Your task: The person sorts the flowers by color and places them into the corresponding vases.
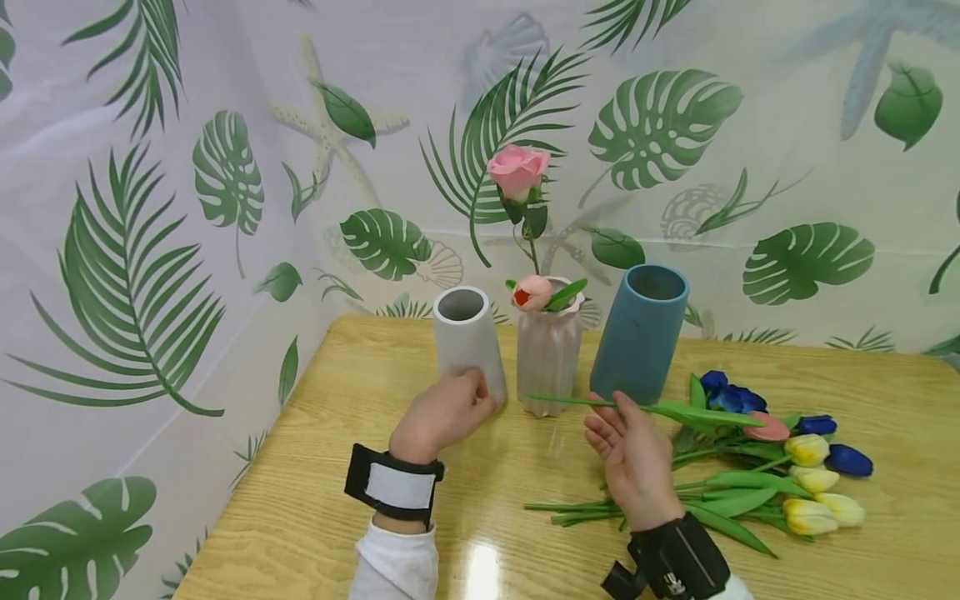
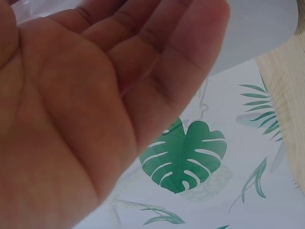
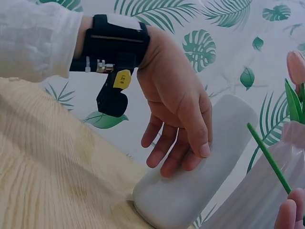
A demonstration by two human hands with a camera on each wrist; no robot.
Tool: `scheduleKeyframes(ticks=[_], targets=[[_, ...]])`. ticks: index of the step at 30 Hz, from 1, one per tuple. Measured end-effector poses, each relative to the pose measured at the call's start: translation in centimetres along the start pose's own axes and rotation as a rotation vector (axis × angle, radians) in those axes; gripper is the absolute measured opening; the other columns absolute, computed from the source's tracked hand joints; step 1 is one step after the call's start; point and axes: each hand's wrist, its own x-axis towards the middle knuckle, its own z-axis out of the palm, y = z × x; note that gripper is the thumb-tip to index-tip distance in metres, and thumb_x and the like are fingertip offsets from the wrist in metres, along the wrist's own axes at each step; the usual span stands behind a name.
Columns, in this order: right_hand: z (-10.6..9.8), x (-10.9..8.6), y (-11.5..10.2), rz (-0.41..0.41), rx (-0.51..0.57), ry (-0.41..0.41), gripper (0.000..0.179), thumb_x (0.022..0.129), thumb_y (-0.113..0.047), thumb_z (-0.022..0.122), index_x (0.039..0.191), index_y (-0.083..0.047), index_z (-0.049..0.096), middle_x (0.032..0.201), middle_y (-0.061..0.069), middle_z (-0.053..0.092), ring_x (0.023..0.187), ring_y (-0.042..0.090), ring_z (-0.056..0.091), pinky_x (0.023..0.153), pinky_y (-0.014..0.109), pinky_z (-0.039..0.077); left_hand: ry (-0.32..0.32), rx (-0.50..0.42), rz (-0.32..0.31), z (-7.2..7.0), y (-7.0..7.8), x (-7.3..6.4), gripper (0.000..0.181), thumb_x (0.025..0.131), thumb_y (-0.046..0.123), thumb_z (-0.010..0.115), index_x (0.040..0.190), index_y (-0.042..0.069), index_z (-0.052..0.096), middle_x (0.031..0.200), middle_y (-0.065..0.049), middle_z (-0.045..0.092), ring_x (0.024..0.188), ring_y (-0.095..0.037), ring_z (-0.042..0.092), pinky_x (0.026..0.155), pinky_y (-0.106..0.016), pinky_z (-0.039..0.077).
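My left hand (image 1: pixel 446 412) is at the front of the white vase (image 1: pixel 471 346), its fingers loosely bent against the vase's side. The right wrist view shows this left hand (image 3: pixel 178 98) from the side, the white vase (image 3: pixel 209 176) behind its fingertips. Palm up, my right hand (image 1: pixel 637 467) pinches the stem of a pink tulip (image 1: pixel 767 427). The tulip lies level, its bloom to the right and its bare stem end in front of the pale pink ribbed vase (image 1: pixel 549 358). That vase holds a pink rose (image 1: pixel 519 172) and a peach-pink tulip (image 1: pixel 532 293).
A blue vase (image 1: pixel 641 342) stands at the right of the row. Yellow tulips (image 1: pixel 810 517) and blue flowers (image 1: pixel 735 398) lie in a pile on the wooden table (image 1: pixel 300 500), beside and partly behind my right hand. A leaf-printed cloth (image 1: pixel 300 208) hangs behind.
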Motion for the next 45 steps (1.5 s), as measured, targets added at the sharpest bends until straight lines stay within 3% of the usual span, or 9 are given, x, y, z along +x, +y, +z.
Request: scheduleKeyframes(ticks=[7, 14, 17, 24, 32, 35, 39, 41, 45], targets=[[0.8, -0.7, 0.3, -0.147, -0.094, -0.003, 0.042, 0.108, -0.023, 0.042, 0.146, -0.01, 0.031, 0.105, -0.005, 0.062, 0.077, 0.005, 0.062, 0.073, 0.018, 0.052, -0.008, -0.008, -0.008, 0.0, 0.1, 0.0, 0.02, 0.099, 0.03, 0.056, 0.097, 0.009, 0.058, 0.075, -0.004, 0.058, 0.061, -0.016, 0.052, 0.052, -0.029, 0.04], [0.5, -0.2, 1.2, -0.379, -0.223, -0.035, 0.035, 0.103, -0.02, 0.055, 0.134, -0.008, 0.044, 0.098, -0.002, 0.072, 0.066, 0.01, 0.066, 0.066, 0.025, 0.056, -0.014, -0.009, -0.018, 0.0, 0.1, 0.0, 0.021, 0.1, 0.031, 0.058, 0.098, 0.009, 0.058, 0.076, -0.004, 0.057, 0.061, -0.016, 0.052, 0.052, -0.029, 0.04], [0.7, -0.3, 1.4, -0.464, -0.301, -0.085, 0.032, 0.103, -0.017, 0.056, 0.131, -0.003, 0.047, 0.095, -0.001, 0.074, 0.063, 0.012, 0.067, 0.063, 0.028, 0.057, -0.01, -0.011, -0.018, 0.1, 0.0, -0.1, 0.021, 0.1, 0.031, 0.057, 0.098, 0.009, 0.058, 0.077, -0.004, 0.058, 0.062, -0.017, 0.052, 0.052, -0.029, 0.041], [1.3, -1.0, 1.8, -0.601, -0.482, -0.098, 0.029, 0.102, -0.017, 0.056, 0.128, -0.005, 0.054, 0.093, -0.002, 0.075, 0.06, 0.016, 0.065, 0.063, 0.032, 0.058, -0.008, -0.017, -0.01, -0.1, 0.0, -0.1, 0.021, 0.099, 0.03, 0.058, 0.098, 0.01, 0.057, 0.078, -0.004, 0.058, 0.063, -0.017, 0.053, 0.053, -0.029, 0.04], [1.2, -0.9, 2.3, -0.802, -0.557, -0.12, 0.025, 0.103, -0.01, 0.053, 0.126, 0.0, 0.057, 0.097, 0.007, 0.075, 0.061, 0.017, 0.065, 0.06, 0.028, 0.056, -0.016, -0.027, -0.016, -0.3, -0.2, -0.2, 0.02, 0.1, 0.03, 0.057, 0.098, 0.01, 0.058, 0.078, -0.004, 0.058, 0.063, -0.017, 0.052, 0.054, -0.029, 0.041], [0.9, -0.5, 2.4, -0.939, -0.554, -0.153, 0.025, 0.103, -0.004, 0.049, 0.124, 0.007, 0.057, 0.104, 0.011, 0.072, 0.067, 0.012, 0.066, 0.061, 0.023, 0.054, -0.017, -0.029, -0.02, -0.3, -0.2, -0.2, 0.02, 0.099, 0.029, 0.057, 0.098, 0.009, 0.058, 0.078, -0.004, 0.058, 0.063, -0.017, 0.052, 0.053, -0.03, 0.041], [0.7, -0.1, 1.9, -1.152, -0.549, -0.16, 0.023, 0.102, 0.003, 0.047, 0.119, 0.015, 0.057, 0.112, 0.006, 0.069, 0.075, 0.005, 0.066, 0.067, 0.018, 0.053, -0.028, -0.03, -0.009, -0.1, 0.1, -0.2, 0.021, 0.099, 0.027, 0.056, 0.102, 0.007, 0.058, 0.083, -0.006, 0.061, 0.068, -0.019, 0.056, 0.059, -0.032, 0.046], [0.8, 0.0, 1.4, -1.278, -0.555, -0.152, 0.022, 0.1, 0.007, 0.048, 0.116, 0.016, 0.06, 0.114, 0.005, 0.069, 0.077, 0.002, 0.066, 0.07, 0.016, 0.053, -0.04, -0.039, 0.01, 0.1, 0.3, -0.1, 0.027, 0.099, 0.028, 0.055, 0.111, 0.004, 0.058, 0.089, -0.008, 0.063, 0.075, -0.02, 0.059, 0.065, -0.035, 0.05], [1.4, -0.2, 0.1, -1.504, -0.539, -0.13, 0.022, 0.1, 0.004, 0.051, 0.11, 0.021, 0.06, 0.107, 0.022, 0.068, 0.077, 0.003, 0.067, 0.073, 0.016, 0.054, -0.047, -0.059, 0.076, 0.7, 1.1, 0.2, 0.048, 0.1, 0.029, 0.058, 0.135, -0.003, 0.048, 0.097, -0.012, 0.067, 0.084, -0.021, 0.064, 0.076, -0.038, 0.053]])
